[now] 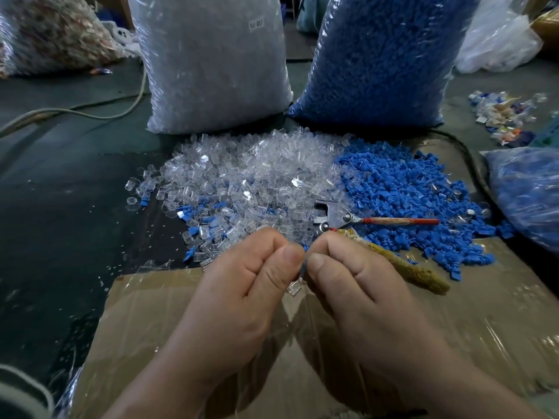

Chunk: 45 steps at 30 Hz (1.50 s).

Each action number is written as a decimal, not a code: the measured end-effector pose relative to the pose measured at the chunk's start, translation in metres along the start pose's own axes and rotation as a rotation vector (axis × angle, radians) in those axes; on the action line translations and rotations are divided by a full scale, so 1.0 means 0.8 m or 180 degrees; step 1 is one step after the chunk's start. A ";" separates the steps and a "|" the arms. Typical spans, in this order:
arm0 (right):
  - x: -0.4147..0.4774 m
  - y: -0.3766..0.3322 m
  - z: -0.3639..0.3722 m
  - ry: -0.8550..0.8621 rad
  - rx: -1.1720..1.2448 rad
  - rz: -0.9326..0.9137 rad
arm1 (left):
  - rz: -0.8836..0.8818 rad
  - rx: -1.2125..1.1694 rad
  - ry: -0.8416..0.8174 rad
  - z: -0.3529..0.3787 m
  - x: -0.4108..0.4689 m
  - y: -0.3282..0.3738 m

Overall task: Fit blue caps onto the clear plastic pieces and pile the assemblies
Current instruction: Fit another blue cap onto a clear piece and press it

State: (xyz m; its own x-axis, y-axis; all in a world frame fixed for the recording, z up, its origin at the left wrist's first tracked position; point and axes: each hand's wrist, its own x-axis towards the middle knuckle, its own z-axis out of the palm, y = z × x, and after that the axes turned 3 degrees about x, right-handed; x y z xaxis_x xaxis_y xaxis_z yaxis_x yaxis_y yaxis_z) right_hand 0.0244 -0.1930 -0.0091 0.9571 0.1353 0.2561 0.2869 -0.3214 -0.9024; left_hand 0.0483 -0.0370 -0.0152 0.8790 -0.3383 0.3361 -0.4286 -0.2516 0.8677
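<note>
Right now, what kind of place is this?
Likely a small piecework assembly workshop: sack of clear pieces, sack of blue caps, a clear heap and a blue heap poured out, cardboard sheet as work surface.

blue cap (304, 264): just nearer than the pliers (334, 213), mostly hidden between thumbs of left hand (242, 285) and right hand (363, 293).
clear piece (294, 288): upper end covered by thumbs.
bag of blue caps (378, 55), beyond the pliers: top cut off.

left hand (242, 285) and right hand (351, 282) fingertips meeting, both pinching, thumbs uppermost
</note>
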 end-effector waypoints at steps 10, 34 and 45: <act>0.006 -0.008 -0.001 -0.0074 0.0785 0.0697 | 0.0095 0.0355 0.0387 0.006 -0.002 -0.002; 0.006 0.018 -0.018 0.0673 -0.1443 -0.1308 | -0.0849 -0.1384 0.0036 0.004 0.000 -0.002; 0.008 0.017 -0.025 0.0557 -0.2076 -0.1287 | -0.1186 -0.1282 0.0190 0.007 -0.001 -0.001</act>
State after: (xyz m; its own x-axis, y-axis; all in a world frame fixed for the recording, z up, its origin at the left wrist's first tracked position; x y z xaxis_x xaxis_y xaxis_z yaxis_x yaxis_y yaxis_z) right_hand 0.0355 -0.2154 -0.0129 0.7503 0.2269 0.6209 0.5277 -0.7713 -0.3558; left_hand 0.0466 -0.0414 -0.0181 0.9713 -0.2377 -0.0106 0.0174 0.0263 0.9995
